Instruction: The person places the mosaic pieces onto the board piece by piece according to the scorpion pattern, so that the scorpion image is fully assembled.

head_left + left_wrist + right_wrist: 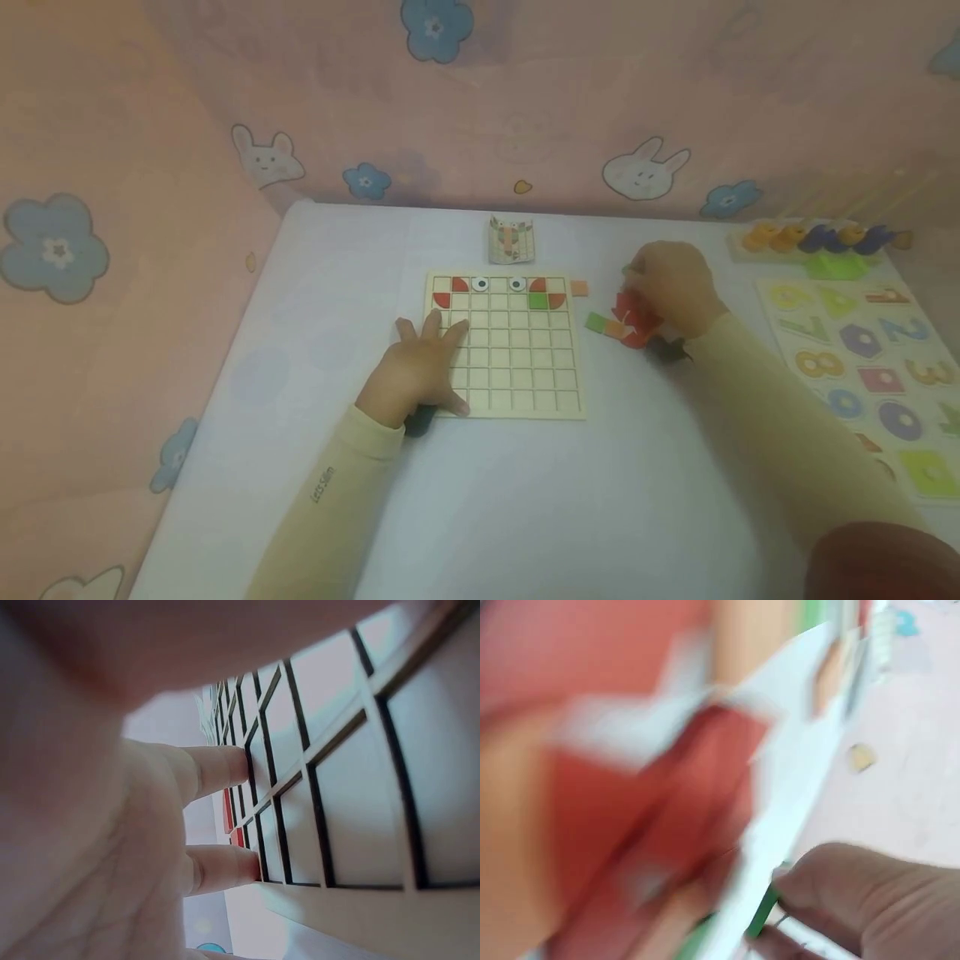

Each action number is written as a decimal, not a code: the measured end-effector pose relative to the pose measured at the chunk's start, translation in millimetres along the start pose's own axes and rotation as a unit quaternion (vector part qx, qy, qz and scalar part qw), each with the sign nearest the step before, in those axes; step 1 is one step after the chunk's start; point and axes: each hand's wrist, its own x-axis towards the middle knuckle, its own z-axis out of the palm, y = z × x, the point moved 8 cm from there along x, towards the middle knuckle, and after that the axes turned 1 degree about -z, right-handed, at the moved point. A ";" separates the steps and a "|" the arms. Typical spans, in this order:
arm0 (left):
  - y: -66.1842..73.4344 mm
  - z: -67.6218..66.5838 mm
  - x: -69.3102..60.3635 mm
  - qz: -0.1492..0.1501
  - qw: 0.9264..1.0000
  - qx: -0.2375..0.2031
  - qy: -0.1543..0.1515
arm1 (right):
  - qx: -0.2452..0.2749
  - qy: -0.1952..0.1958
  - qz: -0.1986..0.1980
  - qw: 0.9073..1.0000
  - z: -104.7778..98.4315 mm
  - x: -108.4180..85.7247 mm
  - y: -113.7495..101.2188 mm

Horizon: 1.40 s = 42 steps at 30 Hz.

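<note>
A wooden grid board point(517, 358) lies on the white table, with red quarter-circle pieces, two eye pieces and a green square tile point(537, 301) in its top rows. My left hand point(415, 367) rests on the board's left side, fingers spread. In the left wrist view two fingertips point(238, 864) touch the grid. Over a pile of red pieces point(636, 321), right of the board, my right hand point(675, 283) pinches a small green tile point(763, 909) between thumb and finger. The pile is blurred in the right wrist view.
A small picture card point(512, 243) lies behind the board. An orange tile point(580, 288) is beside its top right corner. At the right stand a number-and-shape puzzle board point(813, 333) and a peg stand with coloured pieces point(813, 239). A patterned wall backs the table.
</note>
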 end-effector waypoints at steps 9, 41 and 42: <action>-0.4 -0.7 -0.4 0.004 1.000 0.000 0.002 | 0.087 -0.078 -0.117 0.986 30.3 14.2 -113.0; 0.2 -1.3 0.3 0.008 1.000 0.027 0.003 | -0.145 -0.067 -0.301 0.940 82.9 -8.6 -215.2; 0.1 -1.4 0.2 0.007 1.000 0.028 0.003 | -0.137 -0.068 -0.294 0.943 82.6 -7.1 -213.8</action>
